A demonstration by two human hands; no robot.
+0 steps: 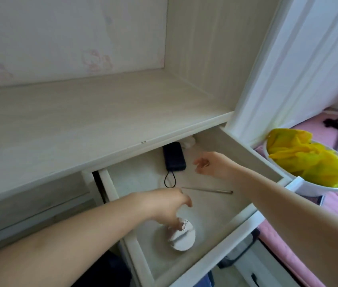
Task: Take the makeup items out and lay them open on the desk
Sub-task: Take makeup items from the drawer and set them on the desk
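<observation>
Drawer: a pale wood-grain pull-out drawer with white edges stands open below the desk top, both hands reaching down into it.
Desk: a pale wood-grain desk surface runs across the upper half of the view, backed by a light wall with a faint pink print.
Compact: a round white makeup compact with small printed lettering on its lid lies on the drawer floor toward the near left corner.
Left hand: the left hand is lowered over the compact, fingers curled downward with their tips touching the lid's upper left edge; whether they actually pinch it cannot be told.
Right hand: the right hand hovers farther back in the drawer, fingers loosely bent and slightly spread, holding nothing, just to the right of the dark case.
Dark case: a dark navy rectangular device with a thin black cord loop at its near end lies at the back of the drawer, partly under the desk edge.
Thin stick: a slim metallic pencil-like stick lies crosswise on the drawer floor between the two hands.
White lump: a small crumpled white object sits in the far back corner; what it is cannot be told.
Bowl: a white round bowl holding crumpled yellow material sits just beyond the drawer's right side.
</observation>
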